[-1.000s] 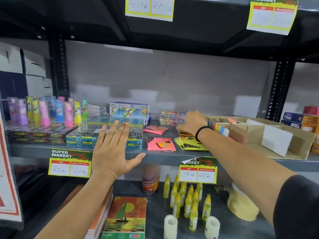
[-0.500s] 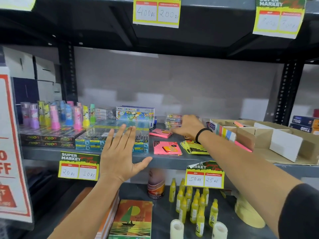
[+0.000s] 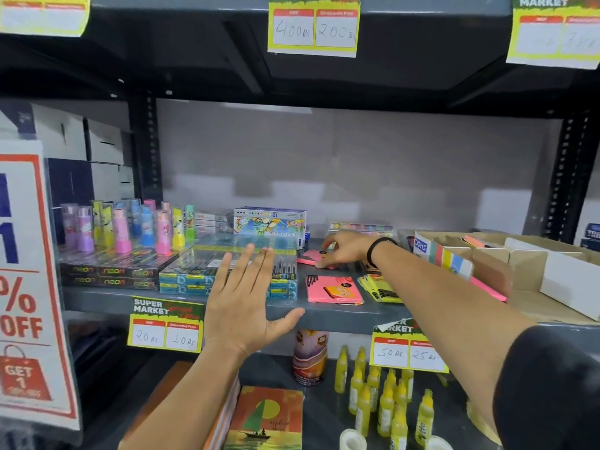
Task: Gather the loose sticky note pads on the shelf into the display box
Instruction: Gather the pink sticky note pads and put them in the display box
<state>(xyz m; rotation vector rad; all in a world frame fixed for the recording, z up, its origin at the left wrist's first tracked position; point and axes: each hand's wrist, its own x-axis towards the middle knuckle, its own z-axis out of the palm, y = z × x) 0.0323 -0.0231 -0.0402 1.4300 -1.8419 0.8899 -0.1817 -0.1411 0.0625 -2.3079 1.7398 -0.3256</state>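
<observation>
On the grey shelf (image 3: 337,315) lie loose sticky note pads: a pink pad (image 3: 332,290) near the front edge, a yellow stack (image 3: 381,289) to its right, and a second pink pad (image 3: 311,256) further back. My right hand (image 3: 345,250) reaches across the shelf and rests on that rear pink pad, fingers curled over its edge. My left hand (image 3: 245,298) hovers open in front of the shelf edge, fingers spread, holding nothing. The cardboard display box (image 3: 493,271) stands at the right, with a pink pad leaning at its front.
Flat marker packs (image 3: 227,271) and upright coloured tubes (image 3: 130,227) fill the left of the shelf. An oil pastel box (image 3: 269,222) stands behind. Yellow glue bottles (image 3: 383,397), tape rolls and notebooks (image 3: 264,417) sit on the lower shelf. Price tags hang from the shelf edges.
My right hand has moved left from the yellow stack by the box to the rear pink pad. The left hand stays open in front of the shelf. The view has shifted right.
</observation>
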